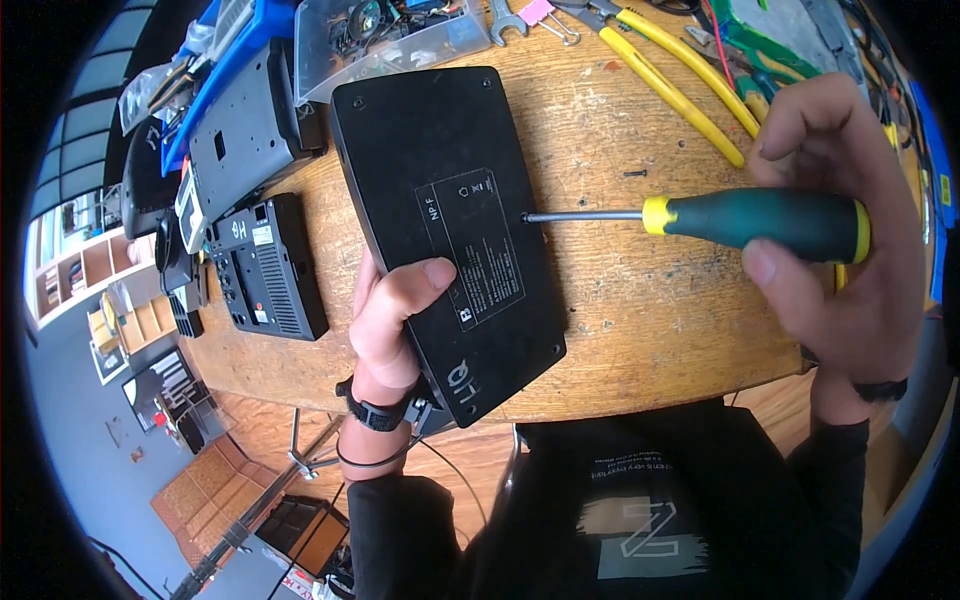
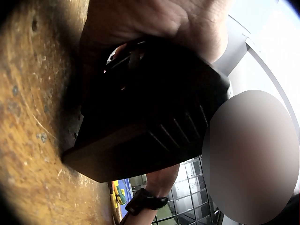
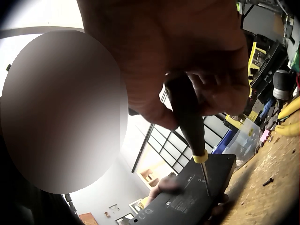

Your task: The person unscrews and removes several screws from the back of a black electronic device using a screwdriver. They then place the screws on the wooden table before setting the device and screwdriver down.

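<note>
A flat black device casing (image 1: pixel 450 300) with a printed label is tilted up off the wooden table. My left hand (image 1: pixel 395 310) grips it by the near left side, thumb pressed on the labelled face and the other fingers hidden underneath. In the left wrist view the casing's dark slotted side (image 2: pixel 173 136) shows below the palm. My right hand (image 1: pixel 850 290) holds a green and yellow screwdriver (image 1: pixel 780 220) by its handle, thumb against the lower side. The screwdriver's tip sits at a screw hole on the casing's right edge. In the right wrist view the shaft (image 3: pixel 205 178) comes down onto that face.
A loose dark screw (image 1: pixel 636 173) lies on the table (image 1: pixel 640 310) right of the casing. Yellow-handled pliers (image 1: pixel 680 90), a wrench (image 1: pixel 508 22) and a clear parts box (image 1: pixel 400 55) are at the back. Another black device (image 1: pixel 265 265) lies at left, near a larger black housing (image 1: pixel 250 130).
</note>
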`<state>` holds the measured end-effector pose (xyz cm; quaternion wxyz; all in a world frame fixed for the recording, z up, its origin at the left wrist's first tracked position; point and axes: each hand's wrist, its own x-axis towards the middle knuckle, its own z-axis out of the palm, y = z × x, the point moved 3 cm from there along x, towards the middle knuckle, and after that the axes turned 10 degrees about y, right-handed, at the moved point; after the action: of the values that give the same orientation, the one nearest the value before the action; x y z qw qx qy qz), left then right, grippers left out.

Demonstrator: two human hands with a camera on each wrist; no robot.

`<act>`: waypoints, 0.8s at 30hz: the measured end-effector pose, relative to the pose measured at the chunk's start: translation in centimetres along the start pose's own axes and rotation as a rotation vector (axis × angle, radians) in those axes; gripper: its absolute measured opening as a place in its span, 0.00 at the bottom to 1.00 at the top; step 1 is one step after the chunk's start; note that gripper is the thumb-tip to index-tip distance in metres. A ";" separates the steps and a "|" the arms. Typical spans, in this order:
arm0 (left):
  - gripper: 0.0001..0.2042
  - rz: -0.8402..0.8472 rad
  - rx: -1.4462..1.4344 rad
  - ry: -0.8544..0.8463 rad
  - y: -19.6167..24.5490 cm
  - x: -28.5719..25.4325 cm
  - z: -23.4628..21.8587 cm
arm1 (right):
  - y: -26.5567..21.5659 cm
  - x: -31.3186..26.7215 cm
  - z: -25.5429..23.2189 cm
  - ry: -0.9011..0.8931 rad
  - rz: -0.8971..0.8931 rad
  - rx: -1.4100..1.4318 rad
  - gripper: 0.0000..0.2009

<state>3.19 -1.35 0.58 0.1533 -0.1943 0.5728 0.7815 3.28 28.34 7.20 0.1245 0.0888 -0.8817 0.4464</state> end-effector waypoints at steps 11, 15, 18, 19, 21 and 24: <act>0.32 0.014 -0.007 0.014 0.3 -0.2 0.5 | -0.1 0.3 -0.2 -0.116 -0.019 -0.012 0.24; 0.37 0.008 0.079 0.045 0.5 -0.2 0.3 | -0.6 1.0 -0.4 -0.249 0.102 0.025 0.20; 0.38 0.012 0.084 0.031 0.3 0.0 0.2 | -0.2 1.5 -0.5 -0.235 -0.138 -0.053 0.17; 0.39 0.014 0.074 0.021 0.2 0.1 0.2 | 0.2 1.6 -0.7 -0.166 -0.121 -0.047 0.17; 0.39 0.028 0.120 -0.036 0.0 0.4 0.2 | 1.2 1.7 -1.4 0.008 0.061 0.000 0.17; 0.35 0.023 0.103 -0.068 -0.2 0.5 0.3 | 2.5 1.9 -0.8 0.202 0.214 0.400 0.18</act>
<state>2.82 -1.02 0.21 0.1735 -0.1529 0.6089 0.7588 0.87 30.34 6.28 0.1439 -0.0270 -0.7634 0.6291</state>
